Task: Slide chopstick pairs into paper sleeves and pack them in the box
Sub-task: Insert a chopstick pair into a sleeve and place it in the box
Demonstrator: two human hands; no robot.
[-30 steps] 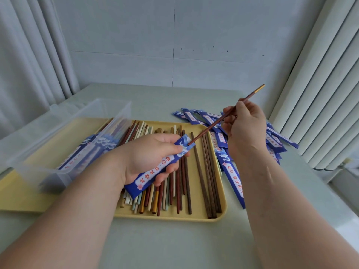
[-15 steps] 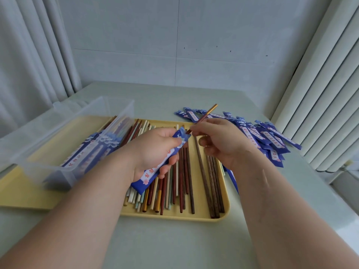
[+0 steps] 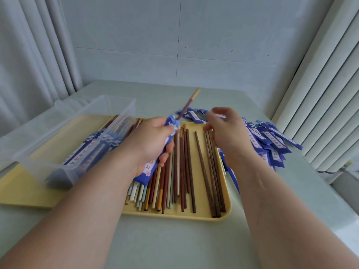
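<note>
My left hand (image 3: 150, 141) grips a blue paper sleeve (image 3: 148, 168) over the yellow tray (image 3: 206, 216). A reddish-brown chopstick with a pale tip (image 3: 188, 103) sticks out of the sleeve's top end, pointing up and away. My right hand (image 3: 226, 129) hovers over the far right of the tray with loosely curled fingers, holding nothing, its fingertips near the tops of the dark brown chopsticks (image 3: 210, 171). Several loose chopsticks (image 3: 174, 181) in red, brown, cream and pale green lie in the tray. The clear plastic box (image 3: 64, 136) at the left holds several sleeved pairs.
A pile of empty blue sleeves (image 3: 272, 140) lies on the table right of the tray. A second yellow tray (image 3: 25, 193) sits under the box. Curtains hang at the left, and a ribbed white radiator stands at the right. The near table is pale green.
The chopstick slid deeper into the sleeve, and my right hand let go of it and moved right over the tray. My left hand tilted the sleeve more upright.
</note>
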